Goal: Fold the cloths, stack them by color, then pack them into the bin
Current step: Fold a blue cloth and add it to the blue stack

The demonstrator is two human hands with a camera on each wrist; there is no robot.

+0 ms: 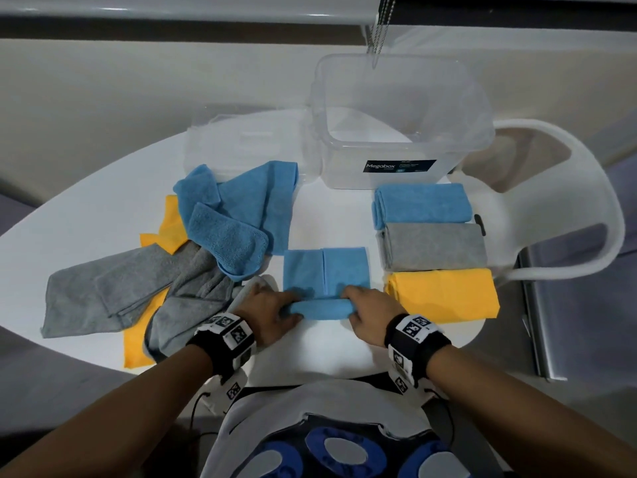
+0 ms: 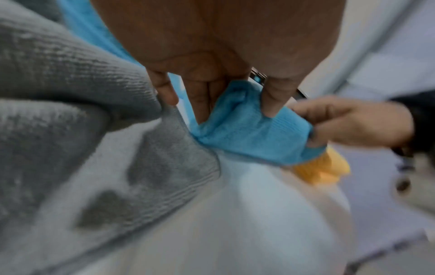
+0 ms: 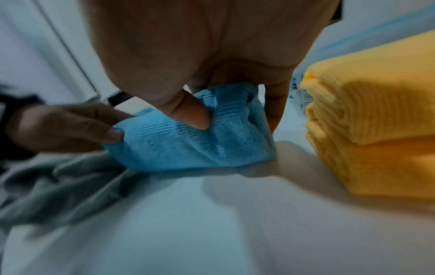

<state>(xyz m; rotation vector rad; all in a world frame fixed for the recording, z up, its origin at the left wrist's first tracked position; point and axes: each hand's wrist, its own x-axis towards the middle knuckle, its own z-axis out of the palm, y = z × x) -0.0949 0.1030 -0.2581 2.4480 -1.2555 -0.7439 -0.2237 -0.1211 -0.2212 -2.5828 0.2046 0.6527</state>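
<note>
Head view: left hand (image 1: 272,313) and right hand (image 1: 370,310) each pinch the near edge of the blue cloth (image 1: 325,276) at 6 o'clock on the bench (image 1: 86,236). Edges should likely meet squarely before pressing.

Both forearms reach forward, wrists strapped with dark bands. The left hand (image 1: 272,313) and right hand (image 1: 370,310) sit close together, knuckles up, fingers curled, each pinching one end of a rolled blue cloth (image 1: 324,309).
</note>
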